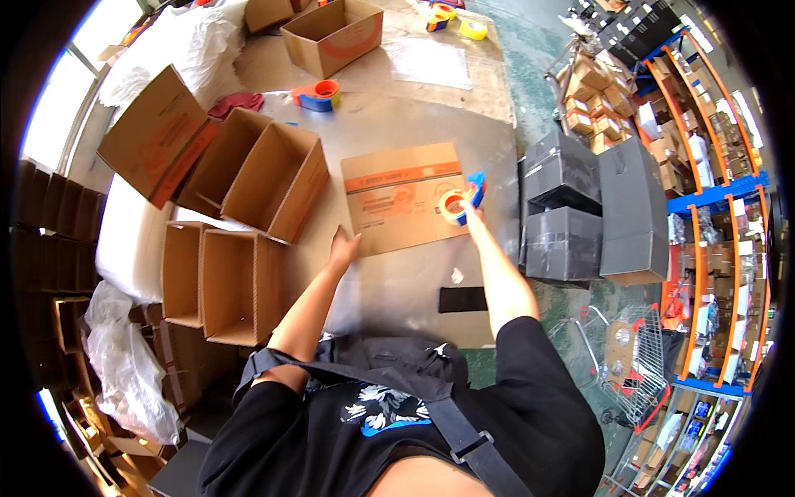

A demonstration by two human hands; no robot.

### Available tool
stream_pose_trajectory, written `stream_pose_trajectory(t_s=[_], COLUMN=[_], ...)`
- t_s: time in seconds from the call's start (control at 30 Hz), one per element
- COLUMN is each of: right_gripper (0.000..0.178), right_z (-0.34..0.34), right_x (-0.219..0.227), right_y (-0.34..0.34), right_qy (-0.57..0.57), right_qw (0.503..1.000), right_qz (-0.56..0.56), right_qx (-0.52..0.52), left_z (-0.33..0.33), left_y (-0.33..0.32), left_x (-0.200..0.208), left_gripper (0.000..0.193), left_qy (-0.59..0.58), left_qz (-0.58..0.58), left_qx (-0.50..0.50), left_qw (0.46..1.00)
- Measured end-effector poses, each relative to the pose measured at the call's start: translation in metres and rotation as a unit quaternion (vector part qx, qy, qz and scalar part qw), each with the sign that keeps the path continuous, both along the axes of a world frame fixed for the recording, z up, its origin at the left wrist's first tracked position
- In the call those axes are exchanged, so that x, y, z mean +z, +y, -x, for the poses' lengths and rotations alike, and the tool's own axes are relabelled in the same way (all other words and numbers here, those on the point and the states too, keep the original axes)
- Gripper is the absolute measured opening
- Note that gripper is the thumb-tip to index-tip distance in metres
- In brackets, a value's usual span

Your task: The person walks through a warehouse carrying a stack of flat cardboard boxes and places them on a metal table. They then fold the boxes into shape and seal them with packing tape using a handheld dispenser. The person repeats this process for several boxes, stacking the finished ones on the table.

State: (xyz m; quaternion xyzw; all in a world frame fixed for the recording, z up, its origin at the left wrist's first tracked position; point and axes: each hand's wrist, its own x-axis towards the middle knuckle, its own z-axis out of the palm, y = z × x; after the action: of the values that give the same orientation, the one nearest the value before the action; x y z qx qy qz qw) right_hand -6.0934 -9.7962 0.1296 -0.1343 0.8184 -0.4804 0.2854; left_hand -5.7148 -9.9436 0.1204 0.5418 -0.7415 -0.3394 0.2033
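A brown cardboard box (406, 219) with orange print sits on the metal-topped table in front of me, and a band of tape (397, 177) crosses its upper part. My right hand (472, 212) grips a tape dispenser, blue with an orange roll centre (452, 205), at the box's right edge. Its fingers are partly hidden behind the dispenser. At the box's lower left corner is my left hand (344, 248), thumb and fingers apart, touching or very near the cardboard. How deep the box is cannot be made out from above.
Several open cardboard boxes (277, 178) stand at the left. Another tape dispenser (319, 95) and an open box (331, 37) lie farther back. A black strip (463, 299) is near the front edge. Dark grey boxes (563, 240) and a wire cart (633, 356) stand right of the table.
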Motion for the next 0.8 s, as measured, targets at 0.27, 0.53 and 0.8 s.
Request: stream_pose_trajectory(t_s=[0.27,0.53,0.8], right_gripper=[0.061,0.059,0.063], right_z=[-0.048,-0.116,-0.166], right_x=[0.078,0.136,0.159], right_y=[0.036,0.164,0.167], right_qy=[-0.144,-0.291,-0.267], right_qw=[0.976,0.835,0.85], right_qz=[0.163,0.459,0.454], right_qx=[-0.017,-0.078,0.005], left_z=[0.007,-0.058,-0.098], left_y=[-0.005,0.055,0.074], left_x=[0.01,0.181,0.263], left_gripper=[0.06,0.042,0.051], left_qy=[0.228,0.31,0.518], left_qz=[-0.501,-0.404,-0.201], left_qx=[0.082,0.097,-0.012], left_qw=[0.831,0.855,0.831])
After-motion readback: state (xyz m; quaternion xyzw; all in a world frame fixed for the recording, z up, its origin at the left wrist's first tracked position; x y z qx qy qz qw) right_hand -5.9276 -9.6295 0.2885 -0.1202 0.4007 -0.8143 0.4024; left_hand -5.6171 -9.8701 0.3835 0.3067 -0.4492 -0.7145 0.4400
